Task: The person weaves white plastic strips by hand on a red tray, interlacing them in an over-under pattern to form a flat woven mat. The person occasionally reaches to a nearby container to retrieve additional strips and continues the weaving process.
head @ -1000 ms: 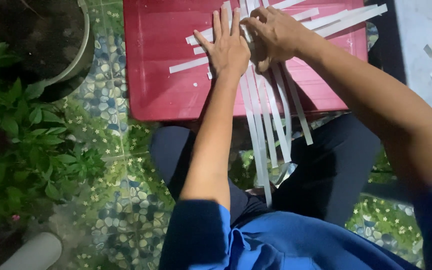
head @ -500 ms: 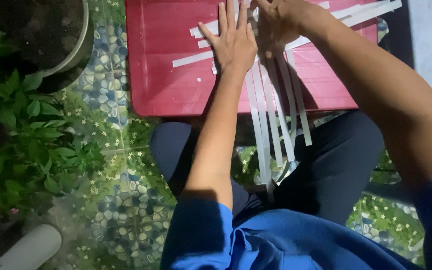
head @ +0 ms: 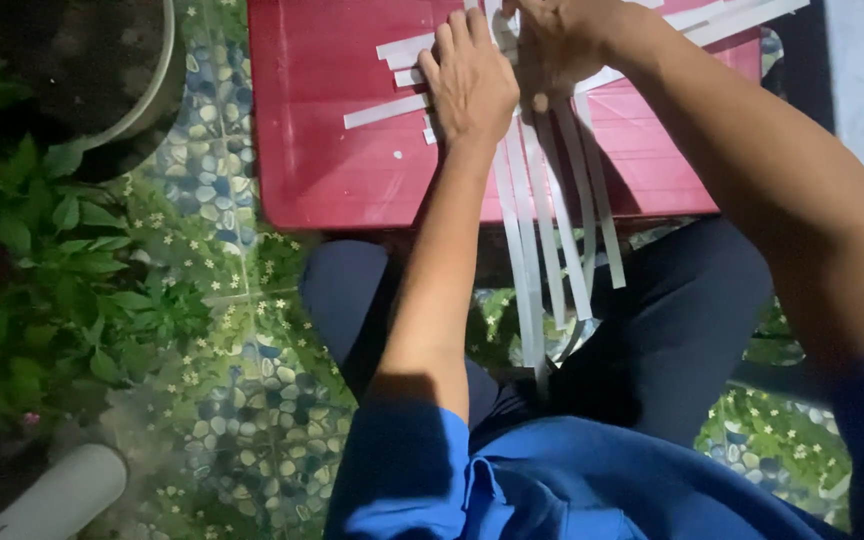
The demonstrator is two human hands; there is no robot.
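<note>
Two hands work crossed white strips [head: 542, 200] on a red bench [head: 322, 150].

The left hand [head: 470, 82] lies flat, fingers spread, pressing the strips down near the bench's far edge; the right hand [head: 562, 45] is closed on strips just beside it — the two nearly touching. Long strips hang over the near edge toward the lap — others fan toward the far right corner. A plant [head: 62, 260] stands left.
</note>
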